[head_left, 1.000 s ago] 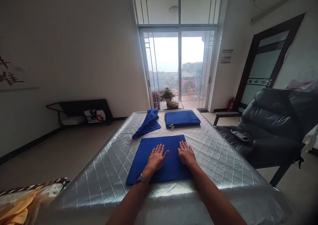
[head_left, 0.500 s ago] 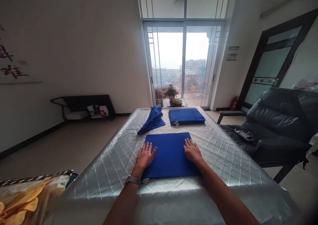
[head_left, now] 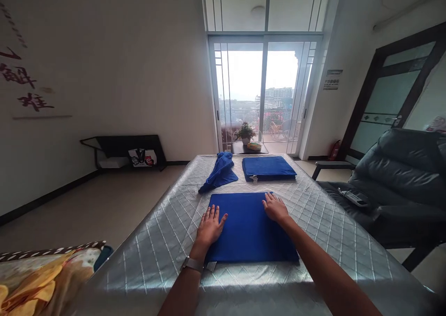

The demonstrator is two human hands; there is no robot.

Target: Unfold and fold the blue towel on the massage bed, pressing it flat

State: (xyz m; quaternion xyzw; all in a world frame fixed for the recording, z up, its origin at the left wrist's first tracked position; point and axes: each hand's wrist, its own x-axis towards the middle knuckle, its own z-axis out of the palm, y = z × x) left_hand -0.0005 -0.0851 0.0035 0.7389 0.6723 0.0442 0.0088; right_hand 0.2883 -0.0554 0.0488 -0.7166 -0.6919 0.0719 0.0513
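Observation:
A folded blue towel (head_left: 249,227) lies flat on the silver quilted table (head_left: 324,232) in front of me. My left hand (head_left: 210,226) rests open, palm down, on the towel's left edge, a watch on its wrist. My right hand (head_left: 275,207) lies open and flat on the towel's far right corner. Beyond it sit a neatly folded blue towel stack (head_left: 267,168) and, to its left, a crumpled blue towel (head_left: 219,172).
A black leather recliner (head_left: 397,186) with a remote on its seat stands right of the table. A patterned cushion (head_left: 38,279) is at the lower left. A small side table with a potted plant (head_left: 245,133) stands before the glass balcony doors. A low black shelf (head_left: 125,151) lines the left wall.
Both hands slid apart from the towel's middle to its left and right edges, staying flat on the cloth. The camera view shifted slightly left.

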